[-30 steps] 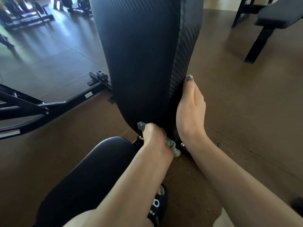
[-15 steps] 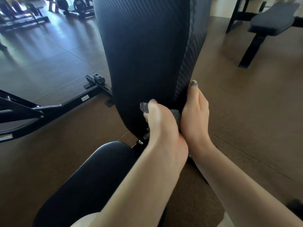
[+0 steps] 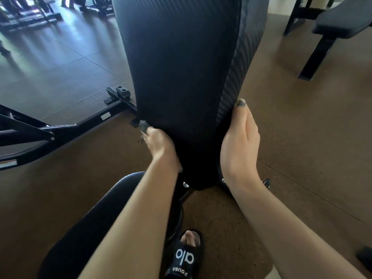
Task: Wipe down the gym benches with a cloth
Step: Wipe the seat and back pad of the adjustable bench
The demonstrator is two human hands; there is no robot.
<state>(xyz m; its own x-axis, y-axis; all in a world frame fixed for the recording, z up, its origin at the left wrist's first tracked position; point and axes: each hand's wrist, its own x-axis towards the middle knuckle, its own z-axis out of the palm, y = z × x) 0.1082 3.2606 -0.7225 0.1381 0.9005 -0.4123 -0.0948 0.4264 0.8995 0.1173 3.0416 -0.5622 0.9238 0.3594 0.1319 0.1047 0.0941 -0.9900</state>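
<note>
A black textured bench backrest [image 3: 181, 67] stands raised in front of me, its narrow lower end near the seat pad [image 3: 96, 224]. My left hand [image 3: 159, 146] presses against the backrest's lower left edge, closed on a small grey cloth [image 3: 144, 125] whose tip pokes out past the fingers. My right hand [image 3: 240, 141] lies flat along the backrest's right side edge, thumb pointing up, bracing the pad. Most of the cloth is hidden inside the left hand.
A black steel frame [image 3: 60, 127] lies on the brown floor at the left. Another black bench [image 3: 338, 25] stands at the upper right. Gym machines [image 3: 40, 13] stand at the far left back. My foot in a black slide sandal [image 3: 184, 256] rests below the bench.
My left hand with the cloth has slid from the backrest's lower right, beside my right hand, across to its lower left edge. My right hand has stayed on the right side.
</note>
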